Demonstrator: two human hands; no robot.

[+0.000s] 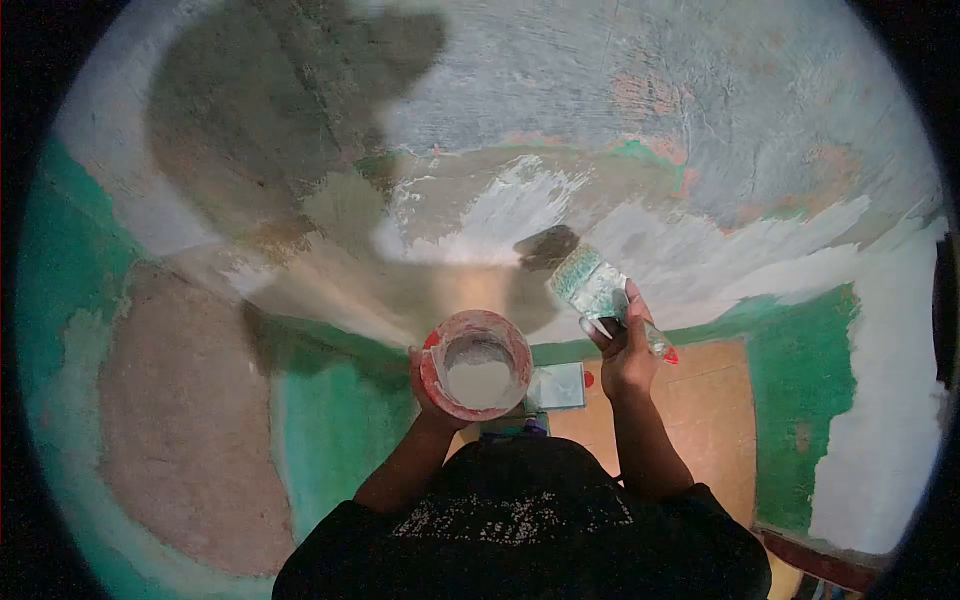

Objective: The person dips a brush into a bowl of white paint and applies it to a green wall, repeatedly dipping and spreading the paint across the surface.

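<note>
My left hand [425,395] is wrapped round the side of a red bucket [433,378], whose rim and inside are smeared with pale residue. Greyish-white material [478,375] lies in the bucket. To the right, my right hand [628,345] grips the handle of a wide brush [590,285]. The brush's bristles and ferrule are coated in white and green, and its handle ends in a red tip. The bristles point up and left, close to the patchy wall [520,205]; whether they touch it I cannot tell. Wet-looking white strokes show there.
Green painted wall [345,400] runs below the pale area, with a bare brownish patch [190,420] at left. A white rectangular object [562,386] sits low behind the bucket, above the orange-tan floor [710,420]. Dark shadows fall across the upper left.
</note>
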